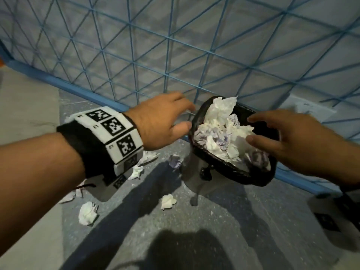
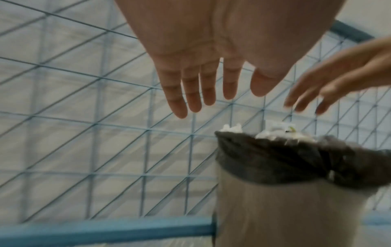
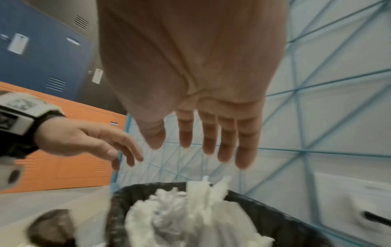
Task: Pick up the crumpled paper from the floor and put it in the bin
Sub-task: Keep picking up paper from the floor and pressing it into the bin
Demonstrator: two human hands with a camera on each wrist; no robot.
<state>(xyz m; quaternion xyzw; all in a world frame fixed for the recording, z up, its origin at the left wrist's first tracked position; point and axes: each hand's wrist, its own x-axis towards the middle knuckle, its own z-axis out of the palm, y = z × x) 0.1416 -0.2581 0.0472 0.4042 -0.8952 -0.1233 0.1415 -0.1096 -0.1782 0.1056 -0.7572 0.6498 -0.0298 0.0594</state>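
Beside the bin: both hands are raised over a bin (image 1: 202, 152) lined with a black bag and standing against a blue wire grid (image 1: 136, 45).
Left hand: the left hand (image 1: 161, 121) is just left of the rim with its fingers straight and spread, holding nothing; the left wrist view shows a bare palm.
Right hand: the right hand (image 1: 292, 139) is over the right side of the bin, fingers loose and apart, also empty.
Bin contents: crumpled white sheets (image 1: 224, 131) are heaped up to the rim, one peak standing above it.
Paper left on the floor: several balls lie on the grey floor (image 1: 214, 230) to the left of the bin, among them one large ball (image 1: 88, 213) and a smaller one (image 1: 168, 201) nearer the bin's base.
Handling: judged by look, the balls are very light and soft and will squash. A loose pinch around the whole ball should do. They could roll or bounce off the full heap.
Where to put it: the heap leaves little room, so each ball likely needs pressing down into the middle.
Writing: the wristband (image 1: 115, 133) on the left wrist carries black-and-white square code markers. Faint purple print shows on some sheets, possibly text, but too blurred to read.
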